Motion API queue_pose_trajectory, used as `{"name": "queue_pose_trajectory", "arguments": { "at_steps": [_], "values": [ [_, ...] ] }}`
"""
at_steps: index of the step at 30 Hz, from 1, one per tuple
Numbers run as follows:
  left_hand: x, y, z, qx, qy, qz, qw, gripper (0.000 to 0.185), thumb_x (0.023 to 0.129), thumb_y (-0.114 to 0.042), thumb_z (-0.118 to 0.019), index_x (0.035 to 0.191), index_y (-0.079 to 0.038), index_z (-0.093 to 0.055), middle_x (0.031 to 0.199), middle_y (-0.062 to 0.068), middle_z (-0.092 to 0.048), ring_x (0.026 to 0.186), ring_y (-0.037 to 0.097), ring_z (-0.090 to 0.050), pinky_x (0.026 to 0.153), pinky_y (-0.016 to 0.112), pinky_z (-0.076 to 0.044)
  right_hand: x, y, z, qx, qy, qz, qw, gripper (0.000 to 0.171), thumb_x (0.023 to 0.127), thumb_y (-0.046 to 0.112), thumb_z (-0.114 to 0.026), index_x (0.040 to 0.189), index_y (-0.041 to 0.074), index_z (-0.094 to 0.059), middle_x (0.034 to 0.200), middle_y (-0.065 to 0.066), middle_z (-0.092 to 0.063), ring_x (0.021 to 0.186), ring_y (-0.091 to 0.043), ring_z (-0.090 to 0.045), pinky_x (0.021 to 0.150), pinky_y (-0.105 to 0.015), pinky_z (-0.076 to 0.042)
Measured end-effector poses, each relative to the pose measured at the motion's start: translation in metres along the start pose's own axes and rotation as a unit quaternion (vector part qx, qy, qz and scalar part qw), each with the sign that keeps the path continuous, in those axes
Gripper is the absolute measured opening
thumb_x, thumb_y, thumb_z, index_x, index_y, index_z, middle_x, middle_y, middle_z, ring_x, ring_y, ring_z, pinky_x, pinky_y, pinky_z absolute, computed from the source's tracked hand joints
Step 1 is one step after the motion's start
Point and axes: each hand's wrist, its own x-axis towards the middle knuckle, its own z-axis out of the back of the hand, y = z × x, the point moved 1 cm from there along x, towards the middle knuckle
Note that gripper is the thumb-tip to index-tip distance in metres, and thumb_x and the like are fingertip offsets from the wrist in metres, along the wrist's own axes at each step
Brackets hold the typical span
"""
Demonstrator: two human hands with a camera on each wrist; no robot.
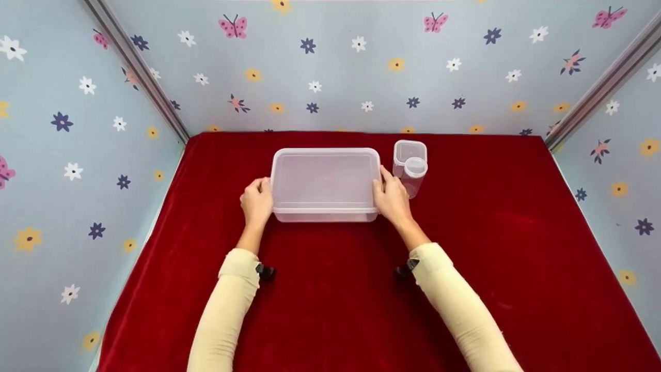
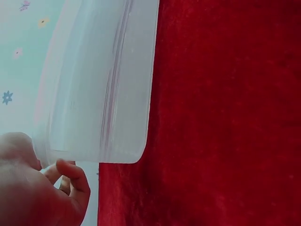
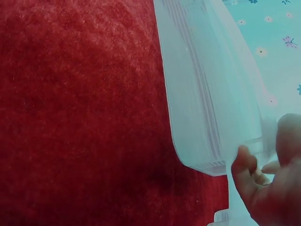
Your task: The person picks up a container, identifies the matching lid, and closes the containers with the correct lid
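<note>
A wide, translucent plastic food container (image 1: 325, 178) with a flat lid is held level between both hands over the red cloth. My left hand (image 1: 257, 201) grips its left end; in the left wrist view the fingers (image 2: 75, 181) curl beneath the rim, with the thumb side at the lid's edge. At the opposite end my right hand (image 1: 393, 200) grips the rim, its fingers (image 3: 245, 172) bent under it in the right wrist view. Whether the container's base touches the cloth cannot be told. Through its clear sides no contents show.
Just right of the right hand stand a small rectangular clear container (image 1: 410, 149) and, in front of it, a slim round one (image 1: 414, 173), both lidded. Red velvet cloth (image 1: 330, 289) covers the table. Flower-patterned walls (image 1: 341, 72) border the back and both sides.
</note>
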Motion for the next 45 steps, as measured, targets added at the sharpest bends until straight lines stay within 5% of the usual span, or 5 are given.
{"name": "queue_pose_trajectory", "arguments": {
  "at_steps": [7,13,17,34,45],
  "values": [
    [-0.058,-0.049,0.035,-0.041,0.021,0.033,0.9984,0.043,0.113,-0.039,-0.057,0.134,-0.012,-0.081,0.134,0.019,-0.081,0.129,0.042,-0.073,0.120,0.056,-0.051,-0.037,0.037,0.031,0.014,0.007,-0.043,0.999,0.057,0.114,0.035,-0.058,0.164,0.009,-0.056,0.111,-0.019,-0.069,0.107,-0.042,-0.071,0.107,-0.056,-0.057],
    [-0.073,-0.055,0.042,-0.056,0.031,0.041,0.9971,0.040,0.109,-0.035,-0.059,0.136,-0.014,-0.081,0.115,0.016,-0.083,0.071,0.013,-0.077,0.080,0.023,-0.066,-0.052,0.041,0.035,0.004,0.021,-0.055,0.998,0.059,0.113,0.037,-0.059,0.163,0.007,-0.055,0.118,-0.023,-0.067,0.113,-0.042,-0.068,0.110,-0.060,-0.055],
    [-0.079,-0.051,0.043,-0.087,0.055,0.046,0.9936,0.042,0.104,-0.028,-0.066,0.139,-0.009,-0.078,0.119,0.018,-0.083,0.073,0.002,-0.072,0.066,0.015,-0.064,-0.056,0.043,0.034,0.002,0.034,-0.049,0.998,0.064,0.109,0.035,-0.064,0.165,0.005,-0.053,0.120,-0.024,-0.069,0.117,-0.043,-0.067,0.112,-0.064,-0.052],
    [-0.078,-0.050,0.042,-0.064,0.052,0.028,0.9962,0.045,0.098,-0.022,-0.072,0.141,-0.007,-0.078,0.115,0.018,-0.083,0.069,-0.001,-0.067,0.064,0.013,-0.054,-0.041,0.014,0.004,0.014,0.003,-0.012,1.000,0.067,0.104,0.031,-0.065,0.164,0.006,-0.054,0.150,-0.026,-0.067,0.135,-0.048,-0.068,0.114,-0.068,-0.053],
    [-0.058,-0.073,0.032,-0.071,0.031,0.021,0.9967,0.044,0.099,-0.024,-0.075,0.141,-0.009,-0.078,0.123,0.019,-0.083,0.113,0.033,-0.077,0.109,0.048,-0.057,-0.009,-0.001,-0.003,0.008,-0.017,-0.018,1.000,0.069,0.107,0.035,-0.063,0.169,0.010,-0.048,0.154,-0.022,-0.065,0.142,-0.044,-0.065,0.121,-0.062,-0.050]
  ]
}}
